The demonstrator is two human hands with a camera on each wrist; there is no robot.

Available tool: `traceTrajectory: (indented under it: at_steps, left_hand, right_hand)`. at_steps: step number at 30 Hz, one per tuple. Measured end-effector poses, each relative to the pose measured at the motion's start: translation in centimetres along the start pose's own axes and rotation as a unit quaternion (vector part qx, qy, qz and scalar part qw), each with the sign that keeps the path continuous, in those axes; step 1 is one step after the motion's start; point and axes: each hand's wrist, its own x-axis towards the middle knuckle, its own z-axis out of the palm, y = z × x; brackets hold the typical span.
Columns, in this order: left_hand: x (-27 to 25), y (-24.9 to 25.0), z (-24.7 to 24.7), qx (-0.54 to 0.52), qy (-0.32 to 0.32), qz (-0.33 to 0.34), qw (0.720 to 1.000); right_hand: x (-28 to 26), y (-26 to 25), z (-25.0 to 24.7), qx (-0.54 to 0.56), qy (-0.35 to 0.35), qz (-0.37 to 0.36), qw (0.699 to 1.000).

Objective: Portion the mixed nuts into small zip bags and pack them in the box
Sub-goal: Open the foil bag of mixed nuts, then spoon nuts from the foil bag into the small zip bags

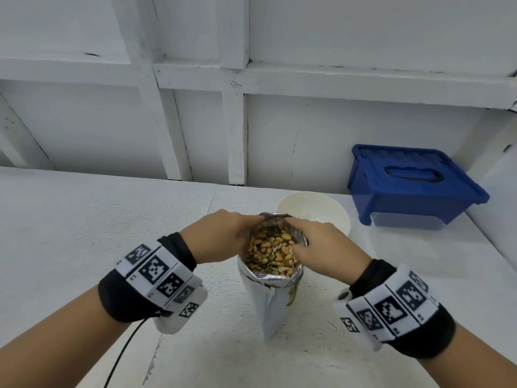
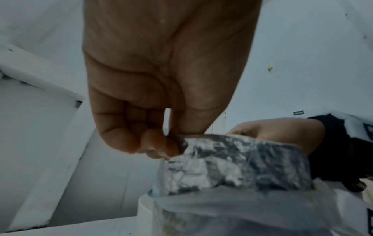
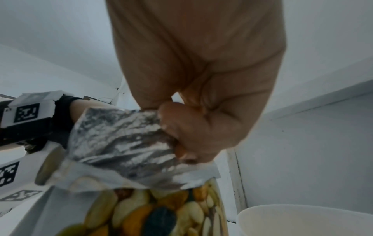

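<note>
on the white counter [image 1: 84, 233], right in front of the person, the foil nut pouch [image 1: 270, 306] stood upright with its mouth pulled wide, and the mixed nuts [image 1: 272, 254] filled it nearly to the rim. the left hand [image 1: 221, 236] pinched the left edge of the folded-down foil collar between thumb and curled fingers; the left wrist view showed that grip pressed onto the crinkled foil [image 2: 232, 161]. the right hand [image 1: 327, 247] pinched the opposite edge the same way, its fingertips closed on the foil [image 3: 125, 137] just above the pouch's printed front. holding both sides apart probably kept the opening round and the pouch steady, so the nuts could be tipped or scooped out without the soft walls collapsing.

just behind the pouch sat a cream bowl [image 1: 333, 208], likely the place to pour into before portioning. further back on the right, near the wall, the blue-lidded box [image 1: 411, 189] rested with its lid on, well apart from the hands. no small zip bags showed in any view, so portioning looked not yet begun.

the counter was rough and white, and the wall [image 1: 363, 37] behind was white panelling with framing strips.
</note>
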Motion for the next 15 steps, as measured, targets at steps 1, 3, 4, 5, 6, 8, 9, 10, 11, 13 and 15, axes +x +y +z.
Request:
traceTrajectory:
  at_steps: [1, 3, 4, 5, 6, 8, 9, 10, 11, 13, 15]
  left_hand:
    - [-0.1, -0.4, -0.4, -0.003, -0.003, -0.001, 1.000]
    - [-0.1, -1.1, -1.0, -0.007, -0.009, -0.012, 1.000]
    - [-0.1, -1.5, -1.3, -0.007, -0.012, -0.020, 1.000]
    - [0.0, -1.8, -1.5, -0.008, -0.012, -0.029, 0.999]
    - [0.1, -2.0, -1.6, -0.008, -0.010, -0.038, 0.999]
    - [0.5, -2.5, -1.6, -0.011, -0.008, -0.052, 0.999]
    - [0.7, -2.6, -1.4, -0.013, -0.012, -0.058, 0.998]
    - [0.8, -2.8, -1.3, -0.014, -0.018, -0.065, 0.998]
    - [0.9, -3.0, -1.2, -0.016, -0.024, -0.071, 0.997]
    - [0.8, -3.3, -1.0, -0.032, -0.032, -0.075, 0.996]
    - [0.3, -3.8, -0.8, -0.079, -0.020, -0.080, 0.993]
  right_hand:
    - [0.3, 0.0, -0.2, 0.002, 0.000, -0.007, 1.000]
    - [0.9, 0.0, -0.6, 0.012, -0.002, -0.019, 1.000]
    - [1.3, -0.1, -0.7, 0.021, -0.005, -0.021, 1.000]
    - [1.7, -0.1, -0.7, 0.030, -0.008, -0.022, 0.999]
    - [2.0, -0.1, -0.6, 0.037, -0.010, -0.022, 0.999]
    - [2.6, -0.2, -0.3, 0.048, -0.012, -0.016, 0.999]
    - [2.8, -0.2, -0.2, 0.052, -0.012, -0.013, 0.999]
    - [2.9, -0.1, -0.2, 0.052, -0.013, -0.016, 0.998]
    - [3.1, 0.0, -0.3, 0.048, -0.019, -0.023, 0.998]
    - [2.9, 0.4, -0.7, 0.046, -0.039, -0.033, 0.998]
    - [2.1, 1.0, -1.1, 0.064, -0.031, -0.030, 0.997]
